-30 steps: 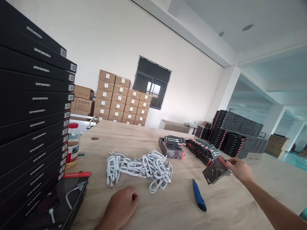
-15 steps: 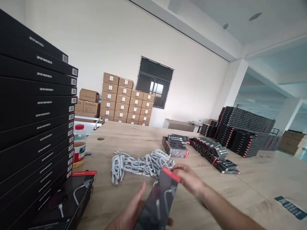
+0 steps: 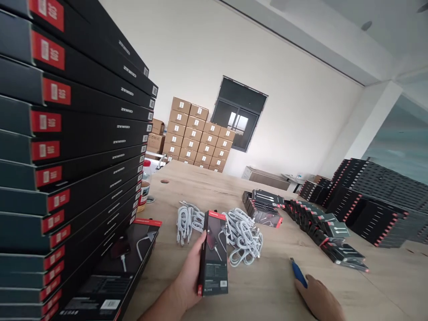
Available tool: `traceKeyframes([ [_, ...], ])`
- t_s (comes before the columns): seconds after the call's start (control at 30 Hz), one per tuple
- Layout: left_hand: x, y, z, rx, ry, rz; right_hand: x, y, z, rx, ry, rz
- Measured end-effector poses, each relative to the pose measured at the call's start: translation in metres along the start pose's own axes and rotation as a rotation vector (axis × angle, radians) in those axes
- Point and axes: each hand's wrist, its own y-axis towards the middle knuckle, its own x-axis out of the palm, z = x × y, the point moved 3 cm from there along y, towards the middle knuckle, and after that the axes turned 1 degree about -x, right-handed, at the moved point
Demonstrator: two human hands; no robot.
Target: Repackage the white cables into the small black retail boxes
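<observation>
My left hand (image 3: 189, 272) is closed round a slim black cable box (image 3: 216, 261) with a red top edge. The box is held upright, its printed face with a phone and white cable turned toward me. Behind it lie coiled grey-white cables, one bundle (image 3: 189, 223) to the left and a larger heap (image 3: 244, 236) to the right. On the right side of the table, my right hand (image 3: 316, 294) grips a blue utility knife (image 3: 298, 273), whose dark tip points away from me. The fingers under that hand are partly hidden.
A tall stack of black boxes (image 3: 90, 147) rises at the left, with a larger cable box (image 3: 120, 258) lying beside it. A red-capped bottle (image 3: 145, 185) stands behind. Small boxes (image 3: 264, 207) and a leaning row (image 3: 317, 225) lie at right, before stacked black boxes (image 3: 371, 209).
My right hand has left the cable box and moved right, where it now holds the blue utility knife. My left hand has raised the box upright. The view has swung left.
</observation>
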Motion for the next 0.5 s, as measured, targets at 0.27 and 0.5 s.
traceKeyframes([
  [0.27, -0.006, 0.000, 0.014, 0.128, 0.026, 0.088, -0.001, 0.008, -0.120, -0.406, 0.469, 0.195],
  [0.5, -0.014, -0.001, 0.024, 0.295, -0.041, 0.099, 0.056, -0.083, -0.204, -0.929, 0.735, 0.289],
])
